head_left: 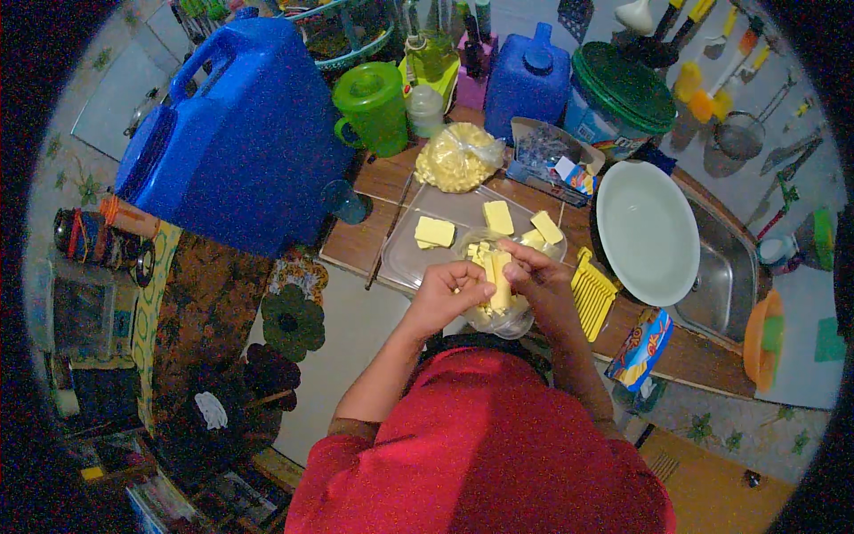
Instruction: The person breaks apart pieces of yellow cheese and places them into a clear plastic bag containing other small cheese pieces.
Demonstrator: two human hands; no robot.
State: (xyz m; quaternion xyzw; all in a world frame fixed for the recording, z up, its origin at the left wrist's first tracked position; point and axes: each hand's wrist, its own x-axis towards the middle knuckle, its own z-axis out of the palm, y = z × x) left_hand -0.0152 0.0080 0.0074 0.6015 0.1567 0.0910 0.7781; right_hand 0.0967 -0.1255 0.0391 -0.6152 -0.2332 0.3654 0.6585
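Both hands meet over a clear plastic bag [513, 327] that has small yellow pieces in it. Between them is a pale yellow block of cheese [501, 283], partly cut into sticks. My left hand [449, 292] is closed, its thumb and fingers pinching the cheese from the left. On the other side, my right hand [544, 283] has its fingers closed round the block's right edge. Behind the hands, more cheese blocks [434, 233] lie on a translucent board [405, 252]. The palms and some fingertips are hidden.
A tied bag of yellow cubes [460, 158] sits behind the board. To the right are a yellow ridged plastic tool [593, 294], a white oval basin [648, 233], a steel sink [722, 289] and a blue box [640, 350]. A large blue jug [249, 133] stands left.
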